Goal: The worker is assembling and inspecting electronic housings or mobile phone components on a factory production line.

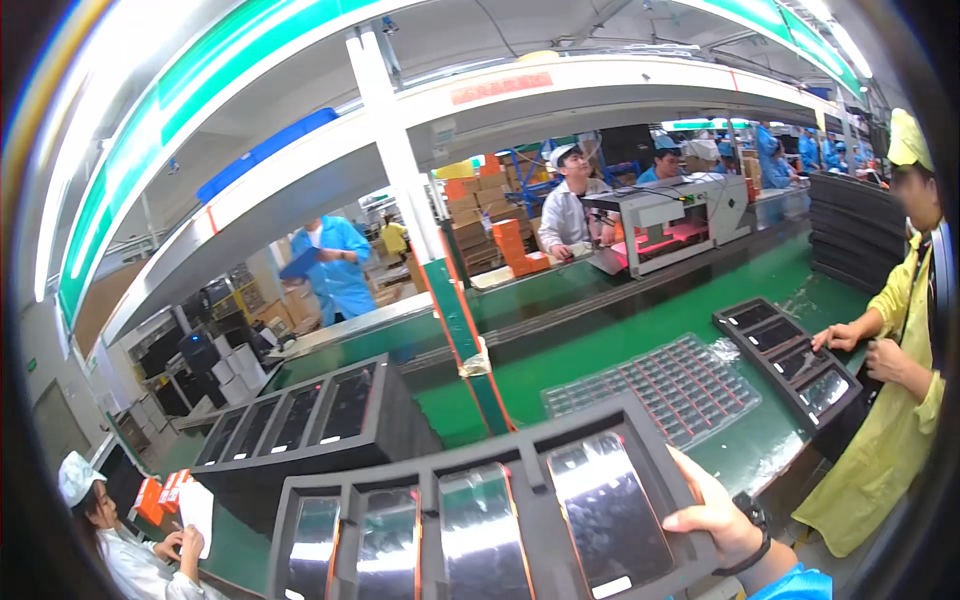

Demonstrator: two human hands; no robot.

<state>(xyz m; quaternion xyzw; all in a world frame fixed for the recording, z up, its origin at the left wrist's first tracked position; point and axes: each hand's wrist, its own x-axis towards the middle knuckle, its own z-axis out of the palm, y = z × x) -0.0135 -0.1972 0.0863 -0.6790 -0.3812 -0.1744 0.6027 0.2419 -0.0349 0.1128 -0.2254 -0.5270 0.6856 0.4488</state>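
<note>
Gripping a dark foam tray (543,530), four phones (610,510) in its slots, right hand (725,525) has its grip on the right edge, thumb on top. Left hand out of view, can't tell its grip. Tray is nearest the camera; green tabletop (460,400) behind carries stacked foam trays (395,430) left, clear plastic tray (655,390) right. Factory hall: ceiling lights (850,48), grey machine (680,225), co-worker in yellow (870,480) at right.
</note>
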